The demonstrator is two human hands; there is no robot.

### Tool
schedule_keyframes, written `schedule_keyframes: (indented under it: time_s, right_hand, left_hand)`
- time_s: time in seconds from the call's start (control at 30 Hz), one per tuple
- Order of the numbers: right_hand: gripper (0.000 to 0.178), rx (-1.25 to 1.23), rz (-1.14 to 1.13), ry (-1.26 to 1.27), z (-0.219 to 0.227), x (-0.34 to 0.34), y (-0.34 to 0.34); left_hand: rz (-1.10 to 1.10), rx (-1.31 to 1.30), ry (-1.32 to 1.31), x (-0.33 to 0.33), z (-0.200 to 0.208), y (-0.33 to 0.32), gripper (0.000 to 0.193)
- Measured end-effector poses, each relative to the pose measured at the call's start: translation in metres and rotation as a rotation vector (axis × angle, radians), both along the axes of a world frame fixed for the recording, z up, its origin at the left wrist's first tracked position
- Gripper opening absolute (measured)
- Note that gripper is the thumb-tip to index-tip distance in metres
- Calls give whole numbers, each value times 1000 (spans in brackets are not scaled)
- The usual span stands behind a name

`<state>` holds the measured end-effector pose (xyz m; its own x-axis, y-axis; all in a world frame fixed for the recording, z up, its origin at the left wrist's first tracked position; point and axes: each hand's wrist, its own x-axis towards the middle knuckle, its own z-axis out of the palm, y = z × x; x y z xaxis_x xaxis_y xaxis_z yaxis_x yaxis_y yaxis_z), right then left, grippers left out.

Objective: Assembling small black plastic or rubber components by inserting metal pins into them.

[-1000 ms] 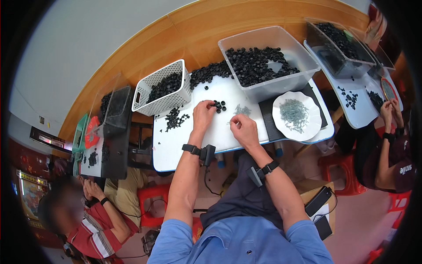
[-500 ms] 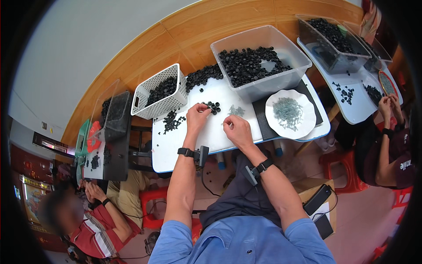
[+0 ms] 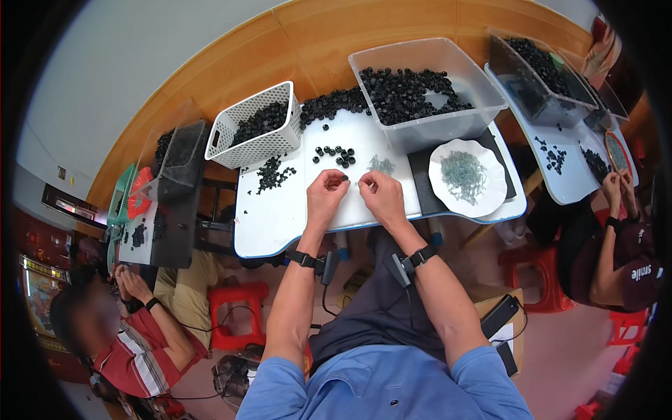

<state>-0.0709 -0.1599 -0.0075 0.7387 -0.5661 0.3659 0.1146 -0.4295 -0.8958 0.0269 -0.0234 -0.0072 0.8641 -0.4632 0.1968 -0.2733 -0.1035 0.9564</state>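
My left hand is closed in a pinch on a small round black cap. Close beside it, fingertips facing it, my right hand pinches a tiny pale piece, too small to make out well. Just beyond the hands lies a loose group of black caps on the white table. A small heap of thin grey-green pins lies to their right. More such pins fill the middle of a white scalloped plate.
At the back stand a white perforated basket and a clear bin, both holding black caps. Smaller black parts lie at the left. The plate rests on a black mat. Co-workers sit left and right.
My left hand has drawn back from the group of caps with one black cap in its fingertips. The two hands are now nearer each other, and the view has shifted slightly.
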Motion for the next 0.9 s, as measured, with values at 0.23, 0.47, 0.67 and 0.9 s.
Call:
schedule_keyframes:
  time_s: [0.23, 0.47, 0.67, 0.9]
  right_hand:
    - [9, 36, -6, -5, 4, 2, 3]
    - [10, -9, -8, 38, 2, 2, 0]
    - [10, -46, -6, 68, 4, 3, 5]
    - [10, -99, -19, 103, 4, 4, 8]
  left_hand:
    - [5, 84, -108, -7, -2, 1, 25]
    - [-20, 103, -186, -11, -2, -2, 23]
    - [-19, 94, -293, -8, -6, 0, 22]
    - [3, 78, -301, -9, -6, 2, 20]
